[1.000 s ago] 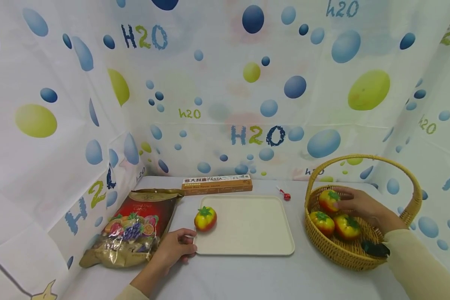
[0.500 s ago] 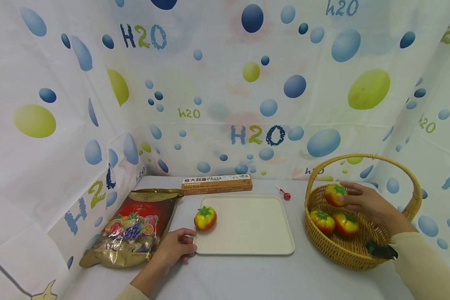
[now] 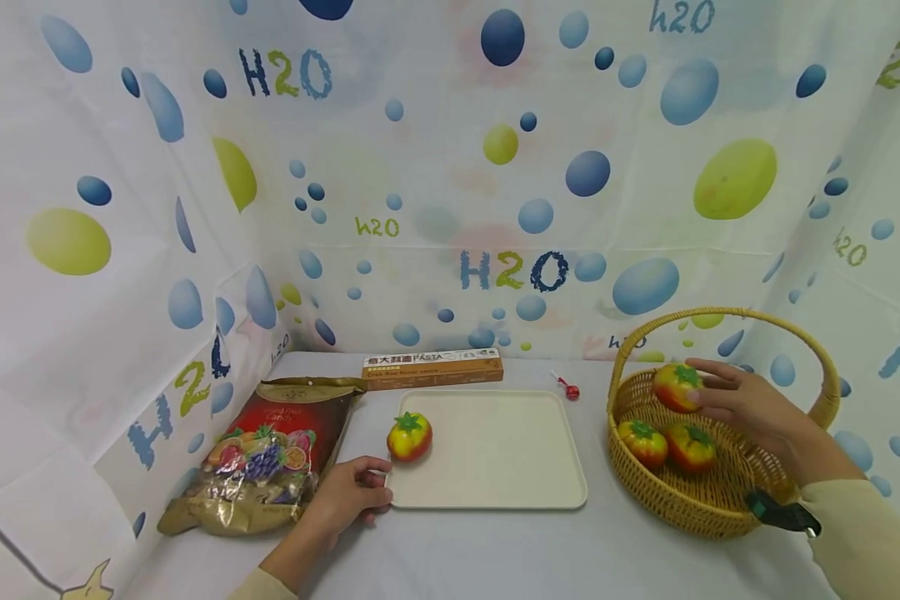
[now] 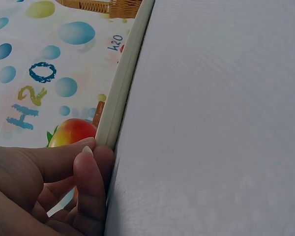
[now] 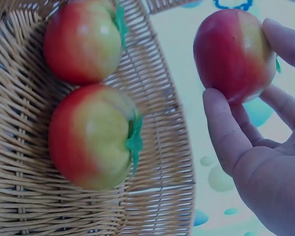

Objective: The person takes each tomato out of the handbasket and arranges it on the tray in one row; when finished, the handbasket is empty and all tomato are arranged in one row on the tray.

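- tomatoes [image 5: 91,142]: super glossy, smooth, kinda plasticky
- basket [image 3: 678,512]: rough woven wicker
- tray [image 3: 495,450]: smooth, matt, looks like plastic
- candy bag [image 3: 258,467]: shiny crinkly foil tbh
- pasta box [image 3: 435,372]: looks like printed cardboard

Tray [image 3: 510,454]: was cream, rectangular, low-rimmed; lay flat, gripped at the left edge by the left hand [image 3: 348,493].
Tray fruit [image 3: 409,438]: showed yellow above, red below, green leaves uppermost; rested inside the left edge.
Basket [image 3: 663,505]: was woven, tan, high-handled; stood upright, right of the tray.
Left basket fruit [image 3: 642,445]: glowed red and yellow under green leaves; rested near the basket's left wall.
Right basket fruit [image 3: 692,450]: matched in colour; sat just beside the left one.
Held fruit [image 3: 673,390]: shone red and yellow, green-leaved; was pinched between thumb and fingertips of the right hand [image 3: 753,412], raised apart from the pair below.
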`<action>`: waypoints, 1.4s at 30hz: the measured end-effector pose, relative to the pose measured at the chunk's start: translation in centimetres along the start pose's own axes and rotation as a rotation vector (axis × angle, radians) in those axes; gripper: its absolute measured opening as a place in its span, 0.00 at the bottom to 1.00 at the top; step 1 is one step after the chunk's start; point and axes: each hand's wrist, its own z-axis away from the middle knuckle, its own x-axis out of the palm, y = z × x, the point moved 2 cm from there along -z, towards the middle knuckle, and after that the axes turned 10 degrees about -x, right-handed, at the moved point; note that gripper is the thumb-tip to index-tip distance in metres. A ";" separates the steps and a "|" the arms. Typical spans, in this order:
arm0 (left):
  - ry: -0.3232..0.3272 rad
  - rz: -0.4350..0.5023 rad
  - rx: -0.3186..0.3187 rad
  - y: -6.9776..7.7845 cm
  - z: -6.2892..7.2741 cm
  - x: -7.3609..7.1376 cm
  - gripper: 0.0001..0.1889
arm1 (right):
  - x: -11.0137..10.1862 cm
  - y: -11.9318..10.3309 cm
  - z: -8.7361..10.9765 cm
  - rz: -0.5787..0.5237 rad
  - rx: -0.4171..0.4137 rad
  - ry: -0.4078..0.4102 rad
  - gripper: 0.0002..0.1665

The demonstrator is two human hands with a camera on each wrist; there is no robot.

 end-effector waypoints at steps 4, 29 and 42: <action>0.001 -0.001 0.000 0.1 0.0 0.0 0.22 | 0.3 -0.8 0.6 0.008 -0.025 -0.018 0.45; 0.000 0.005 0.002 0.1 -0.1 0.0 0.22 | 6.2 -4.7 2.2 0.151 -0.109 -0.102 0.35; 0.031 -0.010 -0.018 0.2 0.0 0.1 0.22 | 12.1 -5.9 -1.8 0.168 -0.099 -0.098 0.43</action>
